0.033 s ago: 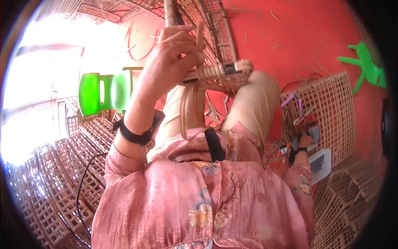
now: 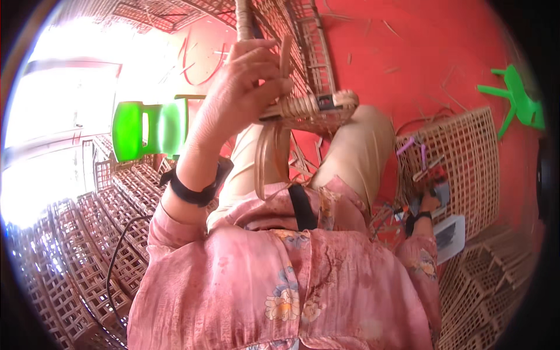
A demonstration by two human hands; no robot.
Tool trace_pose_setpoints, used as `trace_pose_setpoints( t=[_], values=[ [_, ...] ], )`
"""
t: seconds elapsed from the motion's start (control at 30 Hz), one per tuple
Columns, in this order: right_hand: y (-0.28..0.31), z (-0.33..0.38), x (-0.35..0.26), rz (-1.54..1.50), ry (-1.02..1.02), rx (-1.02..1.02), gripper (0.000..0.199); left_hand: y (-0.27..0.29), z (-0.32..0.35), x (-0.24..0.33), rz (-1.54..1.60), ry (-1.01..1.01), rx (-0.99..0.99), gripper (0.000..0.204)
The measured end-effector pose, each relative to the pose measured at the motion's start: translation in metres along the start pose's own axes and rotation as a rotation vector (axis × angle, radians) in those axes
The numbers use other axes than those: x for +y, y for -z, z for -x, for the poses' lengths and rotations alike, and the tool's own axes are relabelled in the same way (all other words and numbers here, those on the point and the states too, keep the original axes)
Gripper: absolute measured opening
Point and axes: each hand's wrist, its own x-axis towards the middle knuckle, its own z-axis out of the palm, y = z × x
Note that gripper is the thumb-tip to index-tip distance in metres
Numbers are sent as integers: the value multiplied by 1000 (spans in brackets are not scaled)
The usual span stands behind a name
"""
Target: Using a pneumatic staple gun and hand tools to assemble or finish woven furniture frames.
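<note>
Between my knees stands a woven rattan piece, its wrapped rim (image 2: 303, 105) bound round with cane. My left hand (image 2: 251, 87) is closed at the left end of that rim, pinching a flat cane strip (image 2: 285, 55) that sticks up past the thumb. A looped tail of the strip (image 2: 261, 157) hangs below the hand toward my lap. Far to the right, my right hand (image 2: 430, 201) is down by a grey tool (image 2: 443, 192) on a woven panel. Its fingers look curled, but what they hold is too small to make out.
A lattice panel (image 2: 472, 169) lies at right, with a purple-handled tool (image 2: 423, 153) and a white tray (image 2: 450, 236) by it. A green stool (image 2: 519, 105) lies far right; a green chair (image 2: 126, 131) stands left. Woven rattan pieces (image 2: 76, 262) are stacked lower left.
The view has shifted slightly, so most things sit a little lower. My right hand has moved very slightly by the grey tool; the left keeps its grip on the cane strip.
</note>
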Motion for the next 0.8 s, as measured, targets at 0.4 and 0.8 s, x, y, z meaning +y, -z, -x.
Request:
trace_pose_setpoints(
  t=[0.4, 0.8],
  values=[
    [147, 52, -80, -1298, -527, 219, 31, -5, -7, -2, -32, -57, -39, 15],
    [528, 129, -261, -1523, -8, -240, 34, -17, -3, -17, -8, 110, 31, 18]
  ],
)
